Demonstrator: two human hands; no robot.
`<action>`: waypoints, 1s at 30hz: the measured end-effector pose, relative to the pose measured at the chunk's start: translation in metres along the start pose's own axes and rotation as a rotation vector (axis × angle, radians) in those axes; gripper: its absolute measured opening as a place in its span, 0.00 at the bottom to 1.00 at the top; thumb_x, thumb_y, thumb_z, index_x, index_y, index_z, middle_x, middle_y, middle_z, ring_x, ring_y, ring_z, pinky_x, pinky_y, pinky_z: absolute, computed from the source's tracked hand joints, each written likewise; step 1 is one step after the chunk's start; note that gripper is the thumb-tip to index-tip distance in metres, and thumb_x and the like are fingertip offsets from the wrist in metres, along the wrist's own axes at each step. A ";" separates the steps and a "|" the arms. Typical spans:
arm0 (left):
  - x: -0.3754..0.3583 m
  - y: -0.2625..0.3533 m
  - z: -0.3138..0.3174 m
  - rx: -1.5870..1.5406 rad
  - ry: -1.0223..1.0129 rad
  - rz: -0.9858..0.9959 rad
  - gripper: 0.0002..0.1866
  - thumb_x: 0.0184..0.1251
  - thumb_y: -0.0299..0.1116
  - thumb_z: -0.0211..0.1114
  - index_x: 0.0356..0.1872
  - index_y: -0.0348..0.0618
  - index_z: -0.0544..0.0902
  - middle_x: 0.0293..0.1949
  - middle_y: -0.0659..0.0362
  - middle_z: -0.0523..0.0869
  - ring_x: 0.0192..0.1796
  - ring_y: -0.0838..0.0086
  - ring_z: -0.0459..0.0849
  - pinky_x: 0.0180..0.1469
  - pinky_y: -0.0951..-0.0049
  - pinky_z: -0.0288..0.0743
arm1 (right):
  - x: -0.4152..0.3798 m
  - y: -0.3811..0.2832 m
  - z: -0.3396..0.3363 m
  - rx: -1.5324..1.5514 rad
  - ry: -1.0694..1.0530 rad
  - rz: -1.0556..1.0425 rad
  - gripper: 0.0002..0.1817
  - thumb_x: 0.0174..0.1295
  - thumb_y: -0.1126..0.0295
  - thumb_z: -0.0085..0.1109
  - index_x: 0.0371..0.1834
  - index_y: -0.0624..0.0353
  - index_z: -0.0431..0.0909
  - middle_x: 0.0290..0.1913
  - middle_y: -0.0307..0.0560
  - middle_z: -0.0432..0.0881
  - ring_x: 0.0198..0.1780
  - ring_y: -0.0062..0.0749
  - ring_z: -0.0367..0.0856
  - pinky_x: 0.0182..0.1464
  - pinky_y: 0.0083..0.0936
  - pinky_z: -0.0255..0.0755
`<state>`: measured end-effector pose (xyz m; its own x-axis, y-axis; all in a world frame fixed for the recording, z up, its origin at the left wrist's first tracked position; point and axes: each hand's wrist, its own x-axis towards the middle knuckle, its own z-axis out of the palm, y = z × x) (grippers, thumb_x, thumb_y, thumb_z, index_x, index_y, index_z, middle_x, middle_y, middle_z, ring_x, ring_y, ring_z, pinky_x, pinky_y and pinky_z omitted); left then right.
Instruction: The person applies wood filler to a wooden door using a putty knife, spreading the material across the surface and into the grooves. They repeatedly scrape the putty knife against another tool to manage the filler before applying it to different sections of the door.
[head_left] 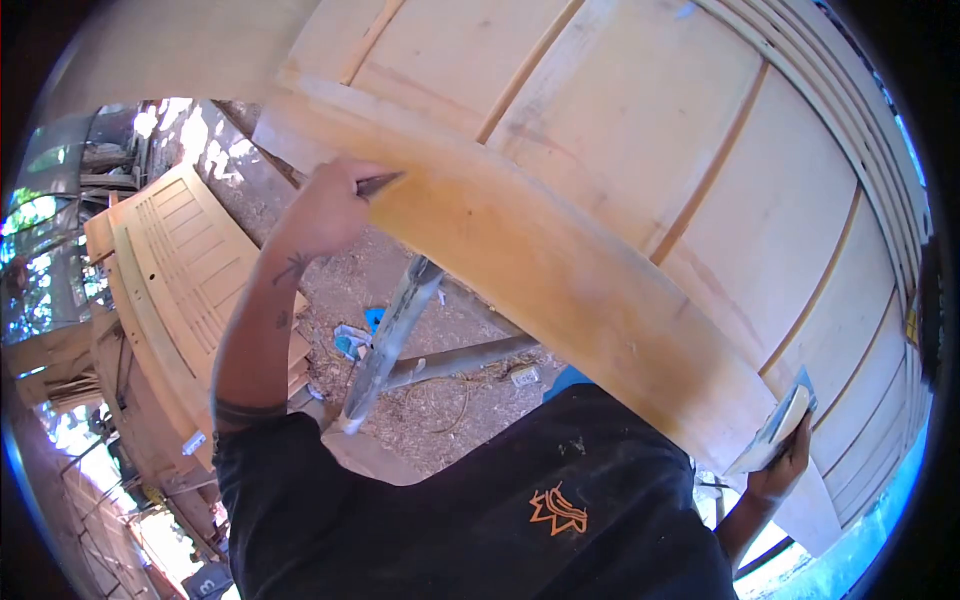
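Note:
A large pale wooden door [620, 110] with long grooves lies tilted before me. Its wide border rail [500, 225] has a yellowish-brown tint along the middle. My left hand [335, 205] is closed at the rail's left part, around a small dark flat piece [380, 184] whose pointed end rests over the wood. I cannot tell what kind of piece it is. At the rail's right end, my right hand [785, 465] grips a broad flat spreader [782, 430] with a cream strip along it and thin bluish-grey edges. Its fingers are partly hidden behind the spreader.
Under the door stands a worn grey support leg [390, 345] with a crossbar [465, 360]. More panelled doors [185, 265] lean in a stack at left. Blue and white litter [352, 340] lies on the dusty ground [420, 430]. My black shirt [470, 520] is close to the rail's near edge.

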<state>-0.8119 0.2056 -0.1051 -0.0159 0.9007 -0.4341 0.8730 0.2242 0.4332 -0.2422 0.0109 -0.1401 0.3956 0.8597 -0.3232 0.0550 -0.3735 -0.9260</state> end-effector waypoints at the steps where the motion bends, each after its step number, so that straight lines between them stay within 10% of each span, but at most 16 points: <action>1: -0.001 0.001 -0.004 0.052 0.017 0.026 0.22 0.49 0.20 0.58 0.50 0.36 0.78 0.46 0.55 0.83 0.49 0.74 0.79 0.56 0.76 0.68 | -0.001 -0.005 0.006 -0.258 -0.048 -0.184 0.23 0.68 0.68 0.37 0.62 0.74 0.59 0.58 0.57 0.69 0.60 0.38 0.66 0.63 0.31 0.57; 4: 0.037 -0.049 -0.043 -0.059 0.105 -0.012 0.24 0.48 0.20 0.58 0.51 0.40 0.78 0.44 0.53 0.84 0.46 0.71 0.81 0.52 0.76 0.71 | -0.002 -0.001 -0.001 -0.450 -0.103 -0.449 0.22 0.68 0.71 0.37 0.61 0.75 0.59 0.57 0.56 0.69 0.59 0.37 0.68 0.62 0.29 0.58; 8: 0.078 -0.122 -0.075 0.085 0.148 -0.217 0.27 0.40 0.17 0.50 0.48 0.42 0.81 0.39 0.53 0.85 0.39 0.70 0.82 0.44 0.74 0.73 | -0.008 0.015 -0.035 -0.184 -0.003 -0.228 0.22 0.68 0.71 0.37 0.61 0.75 0.59 0.57 0.56 0.70 0.57 0.36 0.69 0.60 0.29 0.61; 9: 0.078 -0.107 -0.065 0.021 0.099 -0.233 0.27 0.40 0.18 0.51 0.48 0.41 0.81 0.39 0.54 0.85 0.40 0.71 0.82 0.44 0.74 0.73 | -0.013 0.004 -0.036 0.291 0.082 0.050 0.21 0.68 0.71 0.37 0.61 0.75 0.60 0.56 0.55 0.70 0.57 0.35 0.69 0.58 0.28 0.63; 12: 0.056 -0.043 -0.034 -0.045 -0.008 -0.194 0.26 0.40 0.18 0.53 0.47 0.39 0.80 0.40 0.56 0.85 0.40 0.72 0.82 0.44 0.75 0.72 | -0.022 0.017 -0.069 -0.207 0.064 -0.168 0.21 0.69 0.71 0.37 0.60 0.74 0.61 0.54 0.54 0.71 0.57 0.34 0.69 0.57 0.28 0.64; 16: 0.005 0.034 0.039 0.001 0.010 0.088 0.24 0.40 0.19 0.58 0.46 0.38 0.81 0.39 0.59 0.85 0.39 0.76 0.81 0.43 0.78 0.72 | -0.015 0.040 -0.108 -0.134 0.089 -0.154 0.21 0.69 0.71 0.36 0.61 0.74 0.61 0.53 0.54 0.72 0.55 0.34 0.71 0.57 0.28 0.65; 19: -0.043 0.118 0.090 -0.072 0.019 -0.011 0.23 0.41 0.19 0.60 0.45 0.39 0.82 0.39 0.60 0.85 0.39 0.77 0.80 0.44 0.78 0.72 | -0.010 0.053 -0.145 -0.084 -0.006 -0.201 0.20 0.70 0.69 0.37 0.59 0.73 0.63 0.53 0.54 0.72 0.55 0.34 0.71 0.56 0.30 0.65; 23: -0.077 0.160 0.155 -0.116 0.008 -0.105 0.24 0.42 0.18 0.60 0.46 0.40 0.82 0.37 0.61 0.85 0.36 0.78 0.80 0.40 0.79 0.72 | -0.001 0.052 -0.185 0.586 -0.174 0.263 0.21 0.70 0.61 0.37 0.56 0.68 0.66 0.51 0.49 0.73 0.54 0.28 0.71 0.56 0.26 0.65; 30: -0.132 0.267 0.220 -0.163 0.014 -0.206 0.25 0.44 0.17 0.54 0.47 0.43 0.82 0.34 0.58 0.85 0.31 0.80 0.79 0.32 0.81 0.71 | -0.012 0.057 -0.235 0.435 -0.250 0.334 0.21 0.70 0.59 0.38 0.54 0.66 0.68 0.48 0.46 0.75 0.53 0.27 0.71 0.57 0.26 0.63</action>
<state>-0.4691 0.0646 -0.1062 -0.1928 0.8344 -0.5163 0.7603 0.4596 0.4589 -0.0283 -0.1031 -0.1434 0.0967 0.7958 -0.5978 -0.4364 -0.5059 -0.7441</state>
